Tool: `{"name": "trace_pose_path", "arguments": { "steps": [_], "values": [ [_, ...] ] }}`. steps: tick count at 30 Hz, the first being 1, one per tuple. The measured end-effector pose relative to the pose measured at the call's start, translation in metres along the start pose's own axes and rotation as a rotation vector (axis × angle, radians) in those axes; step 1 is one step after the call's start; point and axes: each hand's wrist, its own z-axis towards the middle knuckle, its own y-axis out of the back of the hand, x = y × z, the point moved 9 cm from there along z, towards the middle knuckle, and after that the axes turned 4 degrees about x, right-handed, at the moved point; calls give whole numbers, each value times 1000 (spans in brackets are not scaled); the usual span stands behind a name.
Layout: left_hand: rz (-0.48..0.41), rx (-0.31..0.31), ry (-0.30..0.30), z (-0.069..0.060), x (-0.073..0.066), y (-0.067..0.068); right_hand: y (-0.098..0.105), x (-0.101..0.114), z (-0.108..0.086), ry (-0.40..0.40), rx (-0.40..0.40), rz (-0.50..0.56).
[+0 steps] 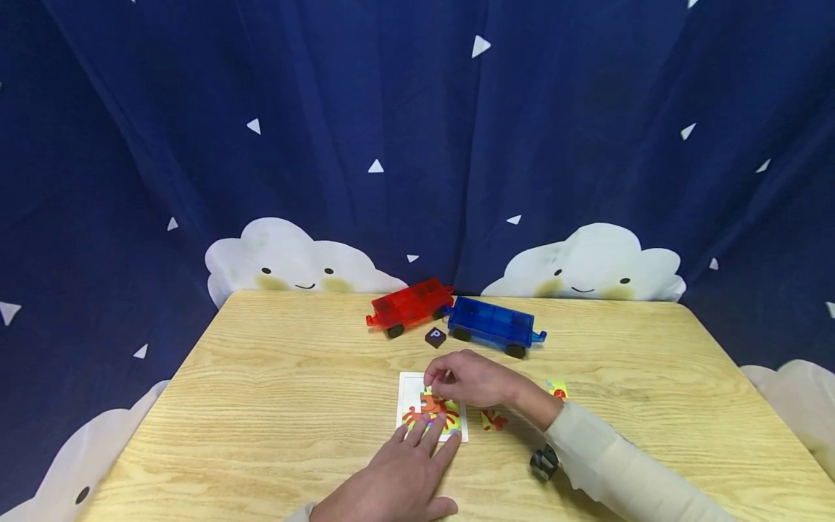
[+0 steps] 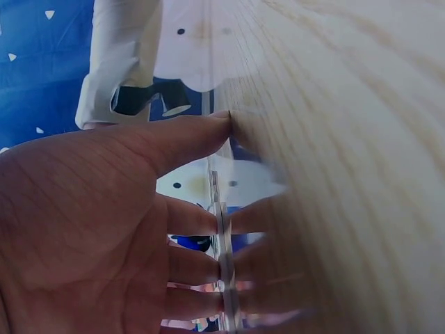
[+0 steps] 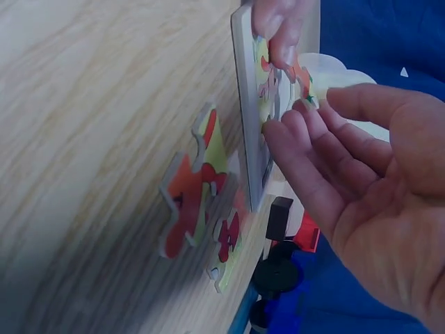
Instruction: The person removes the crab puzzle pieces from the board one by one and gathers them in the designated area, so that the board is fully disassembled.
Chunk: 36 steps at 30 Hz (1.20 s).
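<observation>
Roughly mid-assembly, judging by the puzzle tray [image 1: 412, 384] on the worktop [image 1: 261, 420]. Done: placed pieces [image 1: 453, 415] across the near part, apparently joined up. Left: bare white backing toward the far-left corner, one piece in hand, plus two unplaced, a near loose piece [image 1: 493, 420] just right of the tray and a far loose piece [image 1: 557, 389] farther right. Can't count placed pieces, with fingers over the near edge and far-right part.

Left hand [image 1: 411, 471]: palm down, fingers nearly straight and a little spread, tips resting on the near part of the tray, nothing gripped; likely steadying. Right hand [image 1: 476, 380]: thumb and fingertips in a pinch on an orange held piece [image 3: 305, 82], lifted clear of the tray face in the right wrist view. Probably not seated yet; can't tell which slot.

Tray just ahead of the left palm and below the right fingertips. Loose pieces on either side of the right wrist, near and far, touching neither of the hands.
</observation>
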Motion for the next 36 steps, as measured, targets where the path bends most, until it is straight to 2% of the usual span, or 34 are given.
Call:
{"name": "trace_pose_path", "arguments": {
  "steps": [5, 13, 17, 21, 25, 30, 36],
  "values": [
    [-4, -4, -6, 0, 0, -1, 0, -2, 1, -20, -23, 37],
    [-34, 18, -1, 1, 0, -3, 1, 1, 1, 16, -57, 37],
    [-15, 7, -4, 0, 0, -3, 6, 0, -1, -6, -86, 37],
    [8, -12, -1, -1, -2, -2, 16, 0, -5, 5, -129, 20],
    [18, -10, 3, -1, -2, -2, 27, -3, -17, 36, -158, -3],
    [32, -10, -5, -1, -2, -1, 39, -14, -40, 52, -178, -19],
    [22, -1, -5, 0, -1, -2, 47, -38, -71, -9, -159, -2]
  ]
}}
